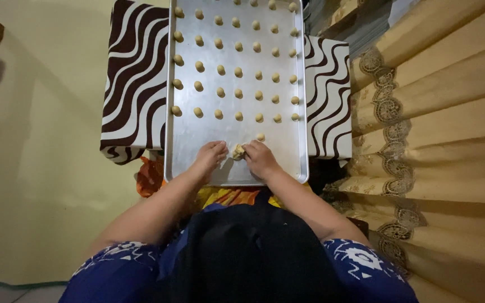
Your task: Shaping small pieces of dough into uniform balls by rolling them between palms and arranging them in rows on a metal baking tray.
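Observation:
A large metal baking tray (pixel 186 146) lies in front of me, holding several rows of small pale dough balls (pixel 238 93). Both my hands rest on the tray's near end. A small lump of dough (pixel 238 151) sits between my left hand (pixel 211 155) and my right hand (pixel 259 157), and the fingertips of both are pinched on it. One single dough ball (pixel 260 136) lies just beyond my right hand, apart from the rows.
The tray rests on a box or stool covered in brown-and-white wavy cloth (pixel 133 84). Beige lace-trimmed curtains (pixel 433 112) hang along the right. A pale floor (pixel 40 168) spreads to the left. Orange patterned fabric (pixel 151 175) shows below the tray.

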